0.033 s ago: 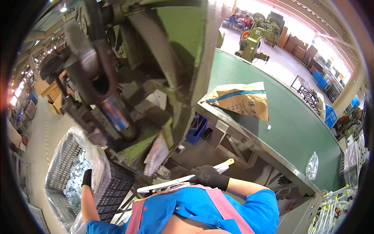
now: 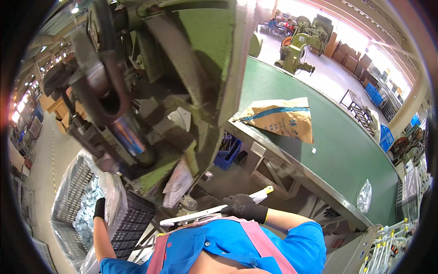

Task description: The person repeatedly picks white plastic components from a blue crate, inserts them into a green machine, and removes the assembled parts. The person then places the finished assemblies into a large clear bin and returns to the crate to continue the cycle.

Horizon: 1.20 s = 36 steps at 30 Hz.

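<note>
On the green table (image 2: 337, 157), by its near edge, sits a brown paper sack (image 2: 285, 119), blue band plus blue printed characters. White bar (image 2: 196, 214) is off the table, below that edge, in front of the blue shirt (image 2: 223, 235). Long axis left-right, tilted, yellow tip up-right. Right hand (image 2: 244, 208) wrapped round it. Left hand (image 2: 100, 208) among pale parts (image 2: 86, 214) in the crate (image 2: 137, 214), grip can't tell.

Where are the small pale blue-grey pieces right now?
Head view, lower left: the pale pieces lie inside the plastic-lined dark perforated crate, beside the black-gloved left hand.
</note>
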Tool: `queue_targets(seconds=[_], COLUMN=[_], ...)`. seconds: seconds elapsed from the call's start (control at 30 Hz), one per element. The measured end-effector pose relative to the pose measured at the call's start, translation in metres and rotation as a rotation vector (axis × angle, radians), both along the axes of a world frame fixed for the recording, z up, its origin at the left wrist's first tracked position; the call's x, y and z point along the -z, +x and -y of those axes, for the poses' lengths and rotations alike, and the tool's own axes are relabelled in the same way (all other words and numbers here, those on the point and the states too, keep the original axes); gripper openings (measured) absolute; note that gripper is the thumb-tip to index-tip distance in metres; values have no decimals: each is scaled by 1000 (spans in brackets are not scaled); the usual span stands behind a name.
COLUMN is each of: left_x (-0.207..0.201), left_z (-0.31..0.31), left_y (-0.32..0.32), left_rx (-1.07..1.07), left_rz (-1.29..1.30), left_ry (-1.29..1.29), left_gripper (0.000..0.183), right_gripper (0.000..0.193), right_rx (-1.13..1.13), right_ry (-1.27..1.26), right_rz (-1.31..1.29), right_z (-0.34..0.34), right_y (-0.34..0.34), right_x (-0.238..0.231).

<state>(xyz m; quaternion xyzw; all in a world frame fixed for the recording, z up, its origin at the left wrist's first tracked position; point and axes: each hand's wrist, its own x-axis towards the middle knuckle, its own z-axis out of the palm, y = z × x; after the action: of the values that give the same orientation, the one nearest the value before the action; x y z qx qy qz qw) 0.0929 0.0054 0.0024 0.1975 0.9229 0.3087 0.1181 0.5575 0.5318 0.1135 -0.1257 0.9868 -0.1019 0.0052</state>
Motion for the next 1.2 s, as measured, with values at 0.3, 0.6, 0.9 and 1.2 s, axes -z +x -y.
queue_targets(seconds=[0.3,0.6,0.9,1.2], left_x=[-25,-94,-130,-177], left_z=[8,-29,-228,-276], left_y=[12,75,288,341], left_rx=[-440,-587,37,541], left_rz=[-778,-391,431,479], left_ry=[-14,975,678,460], left_gripper=[31,28,28,42], right_gripper=[13,14,15,20], right_rx=[-116,-164,-217,-242], right_ry=[-38,-18,-4,59], right_rz=[-99,-82,-50,-64], right_z=[-52,-57,-44,-41], right_y=[5,-10,-31,-45], right_x=[-4,-14,-23,-18])
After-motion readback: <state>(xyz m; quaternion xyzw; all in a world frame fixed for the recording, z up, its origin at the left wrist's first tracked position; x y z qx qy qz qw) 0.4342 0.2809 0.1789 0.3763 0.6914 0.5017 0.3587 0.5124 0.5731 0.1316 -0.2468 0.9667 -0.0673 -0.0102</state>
